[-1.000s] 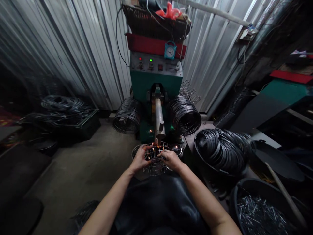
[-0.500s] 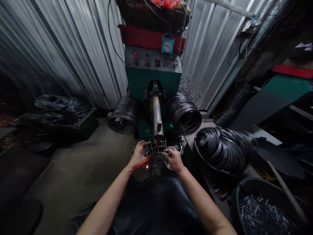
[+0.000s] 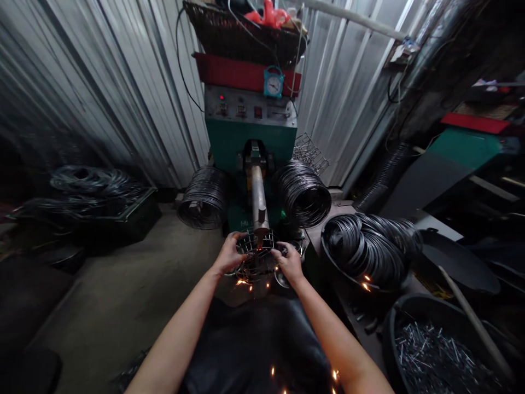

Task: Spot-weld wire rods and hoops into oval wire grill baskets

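Wire basket (image 3: 251, 269): found, in the head view, directly under the tip of the metal arm (image 3: 258, 200) that projects from the green machine (image 3: 250, 145). Its left side is gripped between the thumb and fingers of the left hand (image 3: 229, 256); its right side is pinched by the right hand (image 3: 290, 262). The hands are held apart, with the basket between them. A small glow is noted at the tip, and sparks (image 3: 241, 282) are scattered below the basket and over the apron (image 3: 254, 339). A red lamp (image 3: 221, 97) is lit on the machine.

The step in hand is judged to be the spot welding of a wire joint. For the next move, the basket would need to be turned slightly so that another crossing is brought under the tip, with fingers kept clear of the contact point. The joint's soundness cannot be told.
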The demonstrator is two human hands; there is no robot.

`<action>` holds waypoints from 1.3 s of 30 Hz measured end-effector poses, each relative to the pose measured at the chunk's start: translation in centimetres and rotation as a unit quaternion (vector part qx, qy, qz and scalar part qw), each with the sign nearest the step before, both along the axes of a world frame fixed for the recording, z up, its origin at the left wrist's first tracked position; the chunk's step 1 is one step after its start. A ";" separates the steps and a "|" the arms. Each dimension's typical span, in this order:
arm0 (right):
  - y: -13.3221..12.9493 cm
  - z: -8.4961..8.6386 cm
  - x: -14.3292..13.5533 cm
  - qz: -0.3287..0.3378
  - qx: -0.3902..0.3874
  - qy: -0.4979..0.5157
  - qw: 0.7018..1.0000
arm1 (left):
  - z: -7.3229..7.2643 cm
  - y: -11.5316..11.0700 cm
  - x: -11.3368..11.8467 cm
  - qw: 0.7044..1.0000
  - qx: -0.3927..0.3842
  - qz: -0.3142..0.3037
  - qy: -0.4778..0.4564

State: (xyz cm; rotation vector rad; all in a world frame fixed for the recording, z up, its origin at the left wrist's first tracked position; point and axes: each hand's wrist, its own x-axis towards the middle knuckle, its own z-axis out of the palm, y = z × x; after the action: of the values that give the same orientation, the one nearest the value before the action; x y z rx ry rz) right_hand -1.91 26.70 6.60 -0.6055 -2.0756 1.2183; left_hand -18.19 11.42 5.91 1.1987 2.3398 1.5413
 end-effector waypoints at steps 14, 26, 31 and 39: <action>-2.8 -9.0 13.5 -0.105 -0.281 0.045 0.953 | 1.0 0.8 -1.5 0.996 -0.002 -0.087 -0.019; 0.4 -6.6 15.0 -0.142 -0.569 0.109 0.802 | -6.3 -2.6 -0.6 0.965 0.095 -0.051 -0.239; -1.6 -8.1 17.3 -0.112 -0.273 -0.019 0.955 | -6.0 -1.6 1.4 0.948 0.140 0.046 -0.281; -2.7 -0.4 16.3 0.151 0.042 -0.200 0.967 | -2.0 -7.1 6.8 0.998 0.050 0.042 -0.005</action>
State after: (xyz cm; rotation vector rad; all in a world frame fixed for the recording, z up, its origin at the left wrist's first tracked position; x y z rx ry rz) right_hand 14.42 24.04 6.24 -0.5420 -2.6231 1.2419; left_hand -11.41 4.30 3.92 1.1214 2.3607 1.7069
